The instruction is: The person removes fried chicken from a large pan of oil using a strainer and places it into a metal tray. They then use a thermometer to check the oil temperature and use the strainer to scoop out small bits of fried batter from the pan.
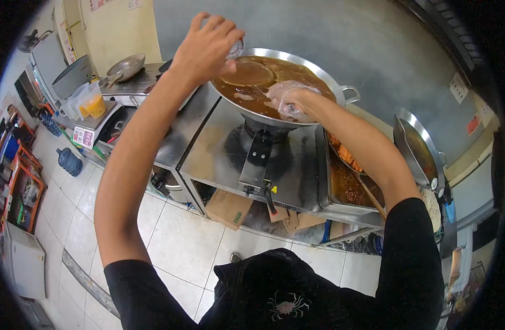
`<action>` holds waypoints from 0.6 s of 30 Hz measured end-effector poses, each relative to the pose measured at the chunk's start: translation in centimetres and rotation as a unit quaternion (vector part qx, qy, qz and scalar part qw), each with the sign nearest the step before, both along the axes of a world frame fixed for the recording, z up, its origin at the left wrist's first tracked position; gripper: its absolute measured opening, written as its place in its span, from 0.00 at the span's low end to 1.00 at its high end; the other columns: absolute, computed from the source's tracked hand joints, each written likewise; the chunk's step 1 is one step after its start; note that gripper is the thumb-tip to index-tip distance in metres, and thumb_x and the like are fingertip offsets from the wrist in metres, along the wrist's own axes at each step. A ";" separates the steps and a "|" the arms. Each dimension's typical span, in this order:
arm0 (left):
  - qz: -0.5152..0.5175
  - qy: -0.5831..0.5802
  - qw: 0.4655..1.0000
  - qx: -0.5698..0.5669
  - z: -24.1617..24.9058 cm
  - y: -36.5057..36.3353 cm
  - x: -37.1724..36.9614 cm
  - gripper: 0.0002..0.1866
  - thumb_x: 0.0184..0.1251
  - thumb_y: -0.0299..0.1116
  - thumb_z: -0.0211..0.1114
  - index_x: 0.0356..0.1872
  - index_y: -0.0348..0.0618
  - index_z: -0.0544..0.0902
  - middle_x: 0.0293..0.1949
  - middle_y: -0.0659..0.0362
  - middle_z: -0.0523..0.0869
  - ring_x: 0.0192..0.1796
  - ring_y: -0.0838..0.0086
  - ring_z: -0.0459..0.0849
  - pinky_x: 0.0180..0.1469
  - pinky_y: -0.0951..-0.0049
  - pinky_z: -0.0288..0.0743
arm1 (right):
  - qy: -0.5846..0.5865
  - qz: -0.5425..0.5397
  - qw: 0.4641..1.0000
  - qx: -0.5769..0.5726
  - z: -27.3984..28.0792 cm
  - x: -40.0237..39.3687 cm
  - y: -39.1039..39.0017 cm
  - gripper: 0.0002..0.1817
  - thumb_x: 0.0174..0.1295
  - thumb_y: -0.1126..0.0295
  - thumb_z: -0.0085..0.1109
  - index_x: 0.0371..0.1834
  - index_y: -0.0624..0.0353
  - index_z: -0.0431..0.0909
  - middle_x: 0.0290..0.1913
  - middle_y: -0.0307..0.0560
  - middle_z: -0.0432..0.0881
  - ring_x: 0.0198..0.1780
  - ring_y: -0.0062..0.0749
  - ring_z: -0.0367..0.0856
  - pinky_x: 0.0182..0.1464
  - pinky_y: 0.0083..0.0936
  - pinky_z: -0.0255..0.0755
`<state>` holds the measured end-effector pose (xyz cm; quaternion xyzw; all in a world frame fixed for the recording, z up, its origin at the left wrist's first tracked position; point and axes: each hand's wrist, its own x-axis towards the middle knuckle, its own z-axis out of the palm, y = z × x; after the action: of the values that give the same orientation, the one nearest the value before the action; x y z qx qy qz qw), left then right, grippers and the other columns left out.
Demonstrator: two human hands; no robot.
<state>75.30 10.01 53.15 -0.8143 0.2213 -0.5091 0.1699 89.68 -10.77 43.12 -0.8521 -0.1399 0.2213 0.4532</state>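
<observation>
Both arms reach to the far wok (296, 60): left hand (208, 47) grips a small container (236, 48); gloved right hand (291, 99) pinches food.

Big wok (274, 82) of brown oil sits on a steel stove (230, 148). Left hand (208, 47) is bare, over the wok's left rim, fingers curled around a small container (236, 48), mostly hidden. Right hand (291, 99) wears a clear plastic glove, low over the oil on the wok's right side, holding something pale; unclear what. Right of the wok: tray (348, 181) of fried crumbs, then a second wok (420, 148). Left of the wok: small pan (126, 67), orange jug (93, 102).
</observation>
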 end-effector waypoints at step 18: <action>-0.019 0.080 0.977 -0.196 -5.3 0.0 -8.1 0.27 0.40 0.30 0.69 0.48 0.43 0.75 0.46 0.55 0.77 0.48 0.59 0.75 0.51 0.62 0.66 | 0.081 -0.032 0.995 0.045 4.4 -8.3 -9.0 0.16 0.65 0.71 0.50 0.57 0.51 0.69 0.18 0.32 0.68 0.15 0.12 0.63 0.10 0.07 0.56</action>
<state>67.18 10.01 47.84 -0.8653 0.1456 -0.4793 -0.0207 81.42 -19.80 47.53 -0.8143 -0.0853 0.2685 0.5074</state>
